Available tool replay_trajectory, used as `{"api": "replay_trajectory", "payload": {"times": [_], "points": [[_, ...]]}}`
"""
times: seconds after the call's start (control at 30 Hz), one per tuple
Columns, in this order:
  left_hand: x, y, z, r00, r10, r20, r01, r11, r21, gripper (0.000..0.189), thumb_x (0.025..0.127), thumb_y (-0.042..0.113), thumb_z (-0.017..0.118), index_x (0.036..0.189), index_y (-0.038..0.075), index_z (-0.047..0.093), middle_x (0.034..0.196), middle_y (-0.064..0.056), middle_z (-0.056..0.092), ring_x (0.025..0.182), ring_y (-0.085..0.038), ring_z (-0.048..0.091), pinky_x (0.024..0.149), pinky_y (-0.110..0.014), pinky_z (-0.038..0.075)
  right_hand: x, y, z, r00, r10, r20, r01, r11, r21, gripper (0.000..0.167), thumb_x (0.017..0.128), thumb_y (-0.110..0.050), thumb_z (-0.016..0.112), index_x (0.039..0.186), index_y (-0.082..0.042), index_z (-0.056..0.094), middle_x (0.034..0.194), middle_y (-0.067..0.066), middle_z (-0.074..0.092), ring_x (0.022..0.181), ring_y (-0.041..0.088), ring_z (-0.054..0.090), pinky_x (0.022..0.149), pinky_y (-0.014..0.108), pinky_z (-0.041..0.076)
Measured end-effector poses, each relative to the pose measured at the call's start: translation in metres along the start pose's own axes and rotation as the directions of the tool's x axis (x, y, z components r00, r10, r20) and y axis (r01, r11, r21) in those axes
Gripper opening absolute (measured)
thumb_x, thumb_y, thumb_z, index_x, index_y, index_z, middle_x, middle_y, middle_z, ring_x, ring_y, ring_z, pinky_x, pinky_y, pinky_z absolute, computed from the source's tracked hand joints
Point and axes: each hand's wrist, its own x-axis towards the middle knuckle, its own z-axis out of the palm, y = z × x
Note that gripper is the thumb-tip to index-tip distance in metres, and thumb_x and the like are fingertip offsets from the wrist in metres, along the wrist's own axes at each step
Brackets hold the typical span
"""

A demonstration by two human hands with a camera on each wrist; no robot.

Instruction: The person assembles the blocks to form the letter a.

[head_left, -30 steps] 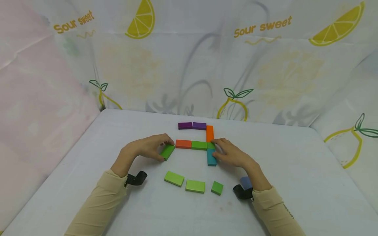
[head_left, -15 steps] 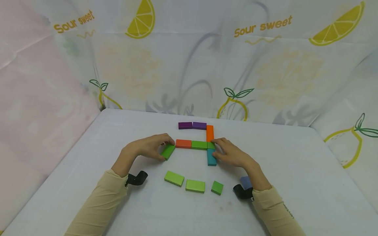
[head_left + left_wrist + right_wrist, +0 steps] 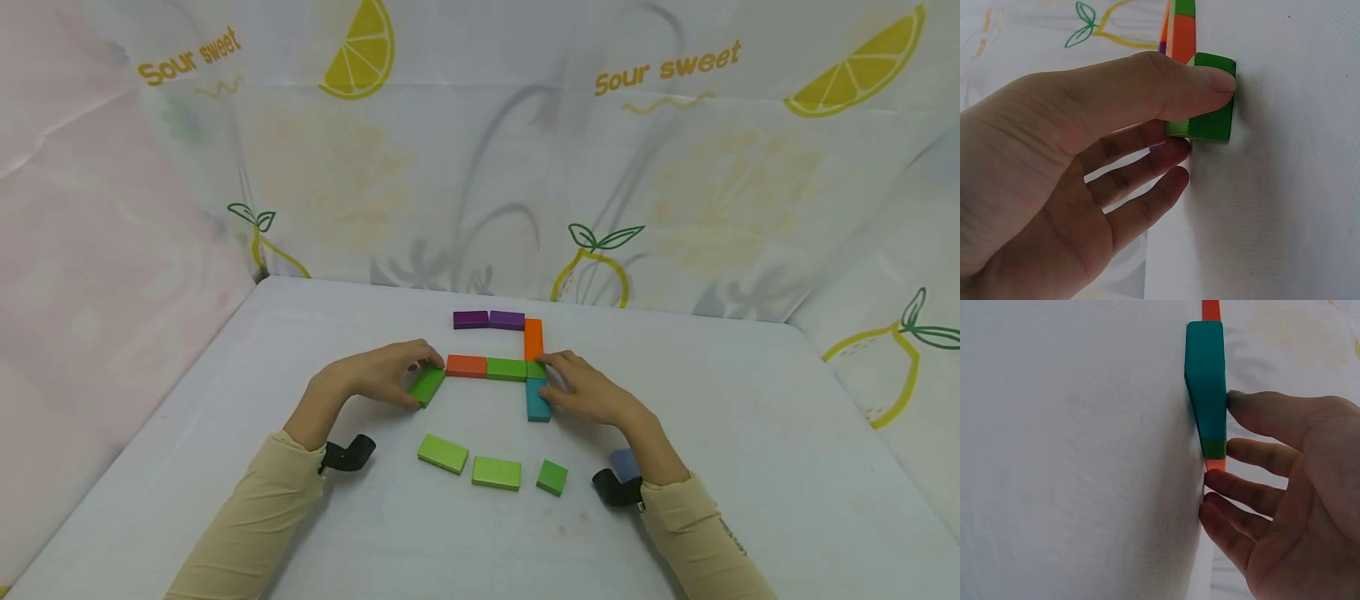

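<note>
Left hand (image 3: 378, 372): thumb and fingers pinch a mid-green, flat oblong block (image 3: 427, 387), probably painted wood like the others; the grip is no wider than the block.
Right hand (image 3: 588, 392): fingers apart and mostly straight, wrapped round nothing; thumb tip against a teal oblong block (image 3: 537, 400), index tip against a small green square block (image 3: 536, 370).
Landmark: a red-orange oblong block (image 3: 467, 367), flat on the white desk (image 3: 750, 400).
Held block: slanting from the red-orange block's left end toward the person; I cannot tell whether their corners touch.
Right of the red-orange block: a green oblong block (image 3: 506, 370), then the square; from the square, teal runs nearer and an orange oblong block (image 3: 533, 340) farther.
Beyond the red-orange block: a dark purple oblong block (image 3: 470, 320) and a violet oblong block (image 3: 507, 320), end to end, reaching orange.
Nearer than the red-orange block: a tilted lime block (image 3: 442, 454), a straighter lime block (image 3: 496, 472), a little green block (image 3: 552, 477); farther right, a partly hidden blue block (image 3: 624, 464).
Progress: seemingly past halfway; seven blocks form an angular outline, the held one looks mid-placement, four lie unjoined.
</note>
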Motion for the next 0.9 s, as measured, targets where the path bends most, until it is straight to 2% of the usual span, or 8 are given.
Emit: {"api": "replay_trajectory", "payload": {"times": [0.57,0.9], "points": [[-0.0009,0.0015,-0.0004,1.000,-0.011,0.001,0.011,1.000,-0.026,0.054,0.076,0.008,0.075,0.124,0.002,0.051,0.123,-0.010,0.054,0.115,-0.028,0.052,0.102,-0.043,0.041,-0.0007,-0.0004,-0.0004,1.000,-0.009,0.003,0.009,1.000,0.005,0.054,0.095,-0.029,0.055,0.141,-0.006,0.038,0.143,0.017,0.041,0.133,0.033,0.039,0.108,0.053,0.033],[-0.0003,0.0001,0.0006,1.000,-0.004,-0.006,0.004,1.000,-0.009,0.054,0.076,0.011,0.076,0.123,0.003,0.051,0.122,-0.009,0.054,0.115,-0.027,0.053,0.102,-0.043,0.042,-0.0019,-0.0019,-0.0009,1.000,-0.011,-0.003,0.010,1.000,-0.006,0.054,0.095,-0.029,0.054,0.141,-0.007,0.039,0.142,0.017,0.041,0.132,0.033,0.039,0.108,0.053,0.034]]}}
